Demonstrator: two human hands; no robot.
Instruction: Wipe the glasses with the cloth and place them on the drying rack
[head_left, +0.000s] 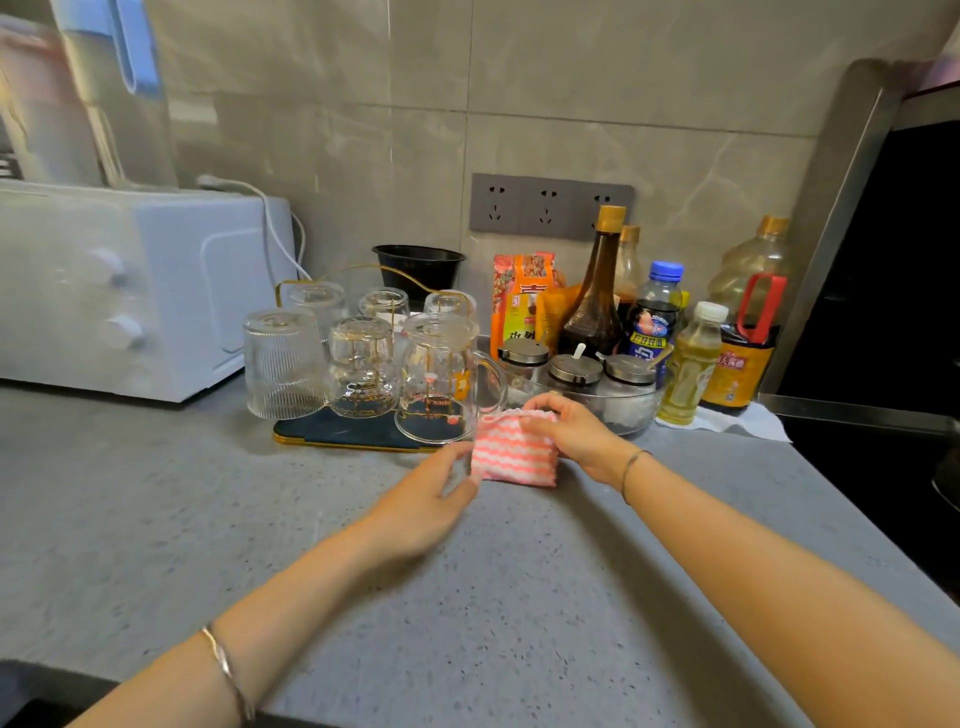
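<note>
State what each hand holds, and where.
The right hand grips the striped cloth by its top edge; the left hand holds its left edge. Whether it wraps anything cannot be told.

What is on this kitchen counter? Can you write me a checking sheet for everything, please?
Surface: grey speckled stone counter.
Job's things: pink-and-white striped cloth lies on the counter; clear ribbed glasses stand upside down on the gold-wire drying rack with a dark tray; a clear glass jug with a handle stands at its right end.
Clutter: sauce and oil bottles, metal-lidded jars in a glass bowl, orange snack packets, black plastic bowl.
Grippers: right hand grips the cloth's top edge; left hand touches its left edge, grip unclear.
Cables: white cable behind the white oven.
Surroundings: grey tiled wall, grey socket panel.
</note>
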